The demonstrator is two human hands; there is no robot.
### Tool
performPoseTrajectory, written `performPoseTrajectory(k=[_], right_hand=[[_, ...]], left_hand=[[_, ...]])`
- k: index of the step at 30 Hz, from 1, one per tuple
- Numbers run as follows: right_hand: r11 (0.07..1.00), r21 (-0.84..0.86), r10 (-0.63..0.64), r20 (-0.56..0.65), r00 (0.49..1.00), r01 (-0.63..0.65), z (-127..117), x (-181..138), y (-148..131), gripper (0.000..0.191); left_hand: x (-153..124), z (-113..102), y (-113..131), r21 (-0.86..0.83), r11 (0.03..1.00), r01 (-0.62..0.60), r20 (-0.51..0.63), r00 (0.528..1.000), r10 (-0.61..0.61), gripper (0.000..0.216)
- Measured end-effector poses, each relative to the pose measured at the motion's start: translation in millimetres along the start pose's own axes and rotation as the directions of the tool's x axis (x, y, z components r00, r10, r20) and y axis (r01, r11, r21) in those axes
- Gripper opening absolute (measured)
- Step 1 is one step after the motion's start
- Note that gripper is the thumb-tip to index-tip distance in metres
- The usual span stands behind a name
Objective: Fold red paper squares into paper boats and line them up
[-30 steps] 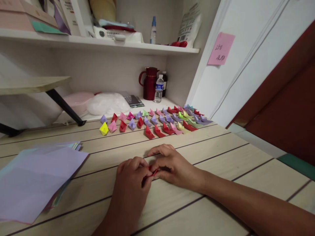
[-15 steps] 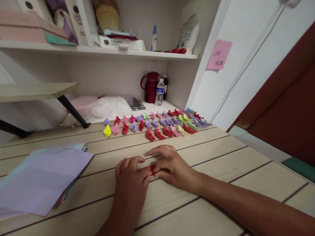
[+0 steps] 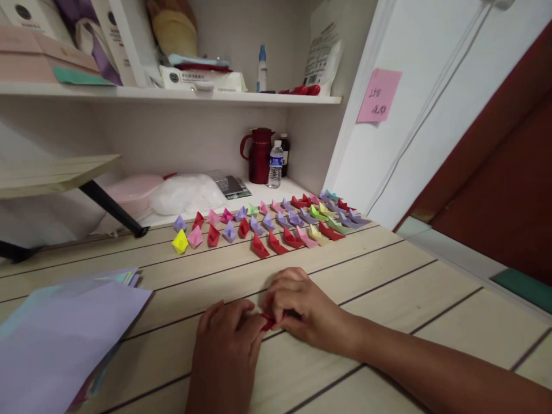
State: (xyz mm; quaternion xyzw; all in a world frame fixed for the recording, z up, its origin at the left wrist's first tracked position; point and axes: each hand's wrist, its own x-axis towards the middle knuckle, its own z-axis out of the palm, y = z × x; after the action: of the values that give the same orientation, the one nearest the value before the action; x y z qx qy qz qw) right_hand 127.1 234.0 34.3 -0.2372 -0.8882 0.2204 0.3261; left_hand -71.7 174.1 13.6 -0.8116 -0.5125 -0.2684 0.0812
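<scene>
Between my two hands is a small piece of folded red paper [image 3: 269, 323], mostly covered by fingers, so its exact shape is hidden. My left hand [image 3: 230, 345] pinches its left end with thumb and fingertips. From the other side, my right hand [image 3: 299, 310] grips it, the fingers curled over and the thumb beneath. Both hands are low over the wooden table [image 3: 336, 379]. Beyond them stand rows of folded paper boats in several colours, among them a red boat [image 3: 259, 246] closest to my hands and a yellow boat [image 3: 180, 242] at the left end.
A stack of coloured paper sheets [image 3: 81, 339] lies at the left. Behind the boats, a white shelf unit holds a dark red jug [image 3: 260, 155], a water bottle [image 3: 275, 164] and a white plastic bag [image 3: 187, 194]. A small raised stand [image 3: 56, 172] is at the far left.
My right hand's fingers, raised and spread before, have curled down onto the red paper. The view has shifted slightly, so the hands and paper appear lower.
</scene>
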Motion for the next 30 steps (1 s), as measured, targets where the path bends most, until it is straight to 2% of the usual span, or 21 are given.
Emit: performPoseTrajectory(k=[2, 4, 7, 9, 10, 13, 15, 19, 21, 24, 27, 30], right_hand=[[1.000, 0.010, 0.014, -0.012, 1.000, -0.014, -0.2, -0.2, -0.1, 0.018], [0.996, 0.028, 0.091, -0.025, 0.996, -0.090, 0.0, -0.5, -0.6, 0.022], [0.980, 0.053, 0.194, -0.003, 0.981, -0.193, 0.4, -0.4, -1.9, 0.046], [0.981, 0.052, 0.184, 0.028, 0.983, -0.185, 0.5, 0.4, -2.4, 0.055], [0.985, 0.047, 0.163, 0.044, 0.986, -0.165, 0.4, 1.0, -2.5, 0.051], [0.992, 0.039, 0.119, 0.068, 0.991, -0.122, -0.6, 2.8, -2.5, 0.021], [0.991, 0.053, 0.116, 0.067, 0.991, -0.120, -1.3, 3.6, -2.9, 0.013], [0.990, 0.066, 0.121, 0.055, 0.991, -0.124, -1.5, 3.7, -3.7, 0.012], [0.990, 0.072, 0.119, 0.048, 0.992, -0.122, -0.8, 3.2, -3.7, 0.013], [0.990, 0.089, 0.107, 0.021, 0.994, -0.109, 0.7, 2.2, -3.7, 0.017], [0.986, 0.113, 0.127, 0.007, 0.992, -0.126, 2.2, 1.4, -5.5, 0.019], [0.974, 0.130, 0.186, 0.012, 0.983, -0.186, 3.2, 0.4, -9.3, 0.016]], left_hand=[[0.9, -0.2, 0.1, -0.043, 0.999, -0.009, 0.028, 1.000, 0.010, 0.020], [1.1, 0.1, 1.2, -0.083, 0.996, -0.016, 0.023, 1.000, 0.018, 0.020], [0.3, 1.0, 3.2, -0.130, 0.991, -0.024, -0.010, 1.000, 0.023, 0.020], [0.1, 1.0, 4.8, -0.155, 0.988, -0.027, -0.013, 1.000, 0.025, 0.018], [0.3, 0.7, 5.7, -0.167, 0.985, -0.028, -0.012, 1.000, 0.026, 0.017], [1.5, 0.2, 8.2, -0.179, 0.984, -0.014, -0.021, 1.000, 0.011, 0.019], [2.2, 0.9, 9.3, -0.166, 0.986, 0.024, -0.028, 0.999, -0.029, 0.025], [2.7, 2.9, 9.0, -0.154, 0.981, 0.117, -0.010, 0.993, -0.120, 0.038], [2.9, 2.7, 7.9, -0.155, 0.978, 0.139, -0.004, 0.990, -0.141, 0.034], [3.8, 0.9, 6.4, -0.168, 0.979, 0.117, 0.040, 0.993, -0.111, 0.013], [5.7, -1.0, 7.1, -0.188, 0.980, 0.061, 0.086, 0.995, -0.045, 0.019], [7.9, -2.6, 10.2, -0.185, 0.982, 0.043, 0.079, 0.996, -0.029, 0.023]])
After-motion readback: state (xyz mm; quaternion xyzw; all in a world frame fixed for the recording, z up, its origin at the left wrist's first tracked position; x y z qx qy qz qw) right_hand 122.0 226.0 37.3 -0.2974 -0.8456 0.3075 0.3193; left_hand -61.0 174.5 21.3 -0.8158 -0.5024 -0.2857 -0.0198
